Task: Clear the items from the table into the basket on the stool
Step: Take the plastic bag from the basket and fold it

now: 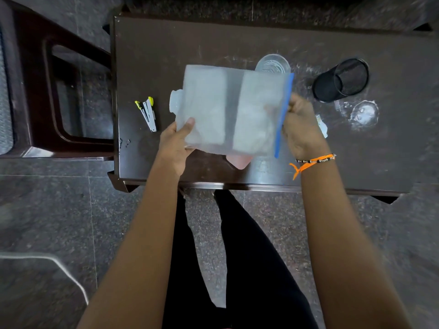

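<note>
While bag-hidden: glass, stapler aside.

Likely an office or study room: speckled stone floor, dark worktop, stapler at nine o'clock, mesh pen holder at two.

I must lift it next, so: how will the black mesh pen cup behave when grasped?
The black mesh pen cup looks empty and open-weave, so probably light. It already lies on its side, so it may roll.
</note>
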A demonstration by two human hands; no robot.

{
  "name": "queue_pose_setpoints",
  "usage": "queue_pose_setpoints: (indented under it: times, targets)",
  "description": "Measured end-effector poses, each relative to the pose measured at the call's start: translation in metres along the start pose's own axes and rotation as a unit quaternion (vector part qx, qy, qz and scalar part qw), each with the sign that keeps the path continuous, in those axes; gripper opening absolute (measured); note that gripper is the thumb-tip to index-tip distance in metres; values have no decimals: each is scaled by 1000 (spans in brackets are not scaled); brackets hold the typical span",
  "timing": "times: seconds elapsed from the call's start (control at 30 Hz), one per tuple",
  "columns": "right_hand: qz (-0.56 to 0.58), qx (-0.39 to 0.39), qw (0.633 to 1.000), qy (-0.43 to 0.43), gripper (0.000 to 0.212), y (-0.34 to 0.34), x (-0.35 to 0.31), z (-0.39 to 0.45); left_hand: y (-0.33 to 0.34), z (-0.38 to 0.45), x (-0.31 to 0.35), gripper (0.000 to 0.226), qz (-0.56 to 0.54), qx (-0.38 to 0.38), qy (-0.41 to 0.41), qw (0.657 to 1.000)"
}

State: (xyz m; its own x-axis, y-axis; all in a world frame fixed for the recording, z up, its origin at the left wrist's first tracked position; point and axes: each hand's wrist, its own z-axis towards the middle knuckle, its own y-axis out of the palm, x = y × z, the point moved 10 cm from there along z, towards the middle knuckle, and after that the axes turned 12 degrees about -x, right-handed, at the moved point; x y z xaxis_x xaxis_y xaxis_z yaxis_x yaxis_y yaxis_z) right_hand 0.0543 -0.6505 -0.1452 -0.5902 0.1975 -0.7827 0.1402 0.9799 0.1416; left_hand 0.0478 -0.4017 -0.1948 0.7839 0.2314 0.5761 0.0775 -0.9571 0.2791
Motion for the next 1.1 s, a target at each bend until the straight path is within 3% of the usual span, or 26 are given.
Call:
queue_pose_setpoints:
  times: [0.1,0.17,0.27,0.4,0.57,0.73,0.87,0.97,1.1]
  targets:
    - [31,100,994,-11,23,-27,0,-10,-10,-5,-8,24,0,44,-26,999]
    - [40,158,985,-49,31,-40,-7,-20,-12,-8,-11,50,24,50,-26,998]
    - [-34,186,977,-102,41,-46,-29,-34,-4,-15,-2,85,58,45,22,997]
    - [-123,181,967,-129,31,-44,-58,-45,30,-18,20,60,144,1,98,985]
    - [-213,168,951,-145,57,-34,-88,-57,42,-14,38,52,200,68,109,971]
    - [-231,194,934,-191,40,-28,-103,-71,24,-13,43,57,236,149,69,958]
    - [-214,179,946,-166,28,-26,-105,-63,41,-8,41,46,234,65,43,969]
    - [-177,78,979,-59,21,-11,-79,-42,70,-14,54,13,250,-2,77,965]
    - [-216,-16,976,8,18,11,-60,-30,104,-23,64,24,332,-76,109,934]
